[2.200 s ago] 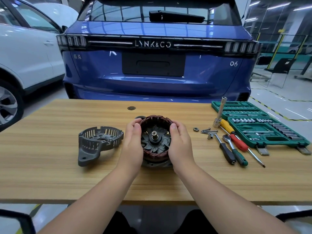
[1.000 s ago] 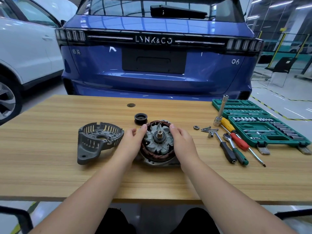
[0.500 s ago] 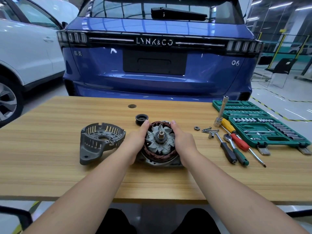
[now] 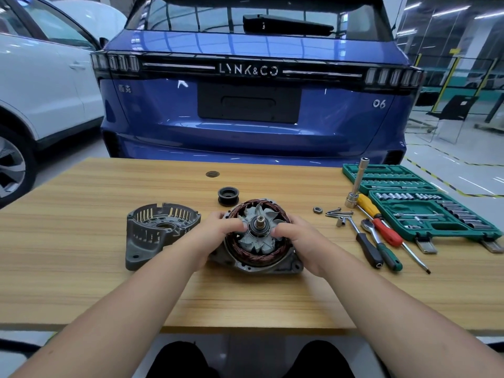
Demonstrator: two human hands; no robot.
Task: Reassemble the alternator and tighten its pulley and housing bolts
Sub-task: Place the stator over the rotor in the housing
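Bare wood runs along the near edge of the worktop (image 4: 245, 304), with open room toward its left edge. Further in, at mid-worktop, the alternator (image 4: 259, 241) sits shaft-up, copper windings showing. The left hand (image 4: 215, 231) and right hand (image 4: 298, 238) flank it, curled fingertips pressing on the fan blades beside the shaft. The loose housing cover (image 4: 155, 230) lies just left; the pulley (image 4: 228, 195) sits behind. By the right edge, an open green socket case (image 4: 425, 211) holds sockets.

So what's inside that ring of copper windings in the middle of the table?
Inside the copper winding ring sits a grey finned rotor fan with a steel shaft sticking up. Both hands' fingertips cover parts of its blades; anything beneath is hidden.
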